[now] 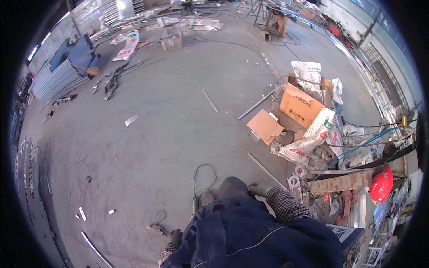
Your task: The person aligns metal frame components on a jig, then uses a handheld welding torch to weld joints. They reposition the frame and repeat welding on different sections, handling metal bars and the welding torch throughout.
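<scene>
At the bottom, left of my body, my left hand (175, 236) is in a dark glove. It is right beside a small yellow tool (156, 229) with a thin looped cord; whether the fingers grip the tool is too small to tell. My right hand (258, 189), in a greyish-green glove below a checked sleeve, is by my dark-clad knee (234, 186). Nothing shows in it, and its fingers are too indistinct to read. Between my arms, a green corded tool (195, 205) lies by my shoe (208, 195), its black cable looping forward.
To the right, cardboard boxes (300, 106), white sacks (308, 140) and scrap are heaped beside a rusty beam (342, 182) and a red hard hat (381, 185). Metal strips (267, 171) lie on the concrete floor (161, 134). Corrugated sheets (58, 80) stand at the far left.
</scene>
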Available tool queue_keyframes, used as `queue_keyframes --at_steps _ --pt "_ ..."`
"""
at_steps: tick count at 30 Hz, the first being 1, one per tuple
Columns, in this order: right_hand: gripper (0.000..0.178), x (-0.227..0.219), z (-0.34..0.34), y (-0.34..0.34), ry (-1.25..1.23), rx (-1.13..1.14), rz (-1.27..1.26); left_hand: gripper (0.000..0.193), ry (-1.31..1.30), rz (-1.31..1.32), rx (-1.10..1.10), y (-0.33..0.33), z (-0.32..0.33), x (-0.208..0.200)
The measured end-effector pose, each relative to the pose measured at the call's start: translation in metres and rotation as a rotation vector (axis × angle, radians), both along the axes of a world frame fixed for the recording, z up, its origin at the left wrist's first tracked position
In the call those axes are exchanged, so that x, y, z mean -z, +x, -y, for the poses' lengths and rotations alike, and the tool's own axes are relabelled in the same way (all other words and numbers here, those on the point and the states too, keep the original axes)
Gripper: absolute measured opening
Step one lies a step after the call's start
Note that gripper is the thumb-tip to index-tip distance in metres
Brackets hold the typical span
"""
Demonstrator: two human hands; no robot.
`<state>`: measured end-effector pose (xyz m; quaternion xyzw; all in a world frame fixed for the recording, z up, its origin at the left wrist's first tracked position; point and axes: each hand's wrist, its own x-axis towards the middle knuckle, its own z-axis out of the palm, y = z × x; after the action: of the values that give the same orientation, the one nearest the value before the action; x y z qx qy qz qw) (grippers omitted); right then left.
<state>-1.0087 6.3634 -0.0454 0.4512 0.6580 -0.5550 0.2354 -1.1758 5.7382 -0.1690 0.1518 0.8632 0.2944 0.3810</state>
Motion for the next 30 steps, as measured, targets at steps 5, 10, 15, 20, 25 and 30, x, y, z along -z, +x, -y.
queue_keyframes --at_steps 5,10,15,20,25,30 --pt "0.049 0.028 -0.003 -0.002 -0.049 0.001 0.252 0.034 0.321 0.543 -0.991 -0.113 -0.069 -0.057" --pt "0.050 0.056 -0.045 -0.070 -0.093 0.024 0.355 0.035 0.206 0.401 -0.801 -0.178 -0.108 -0.061" --pt "0.051 0.058 -0.083 -0.204 -0.082 -0.057 0.252 0.032 0.050 0.373 -0.711 -0.211 -0.112 -0.052" --pt "0.043 0.044 -0.126 -0.397 0.081 -0.157 0.193 0.030 0.417 0.651 -1.113 -0.253 -0.110 -0.079" --pt "0.038 0.031 -0.180 -0.595 0.302 -0.413 0.105 0.040 0.236 0.410 -1.338 -0.302 -0.145 -0.099" --pt "0.037 0.024 -0.144 -0.746 0.332 -0.445 0.064 0.027 0.664 0.489 -1.618 -0.326 -0.130 -0.081"
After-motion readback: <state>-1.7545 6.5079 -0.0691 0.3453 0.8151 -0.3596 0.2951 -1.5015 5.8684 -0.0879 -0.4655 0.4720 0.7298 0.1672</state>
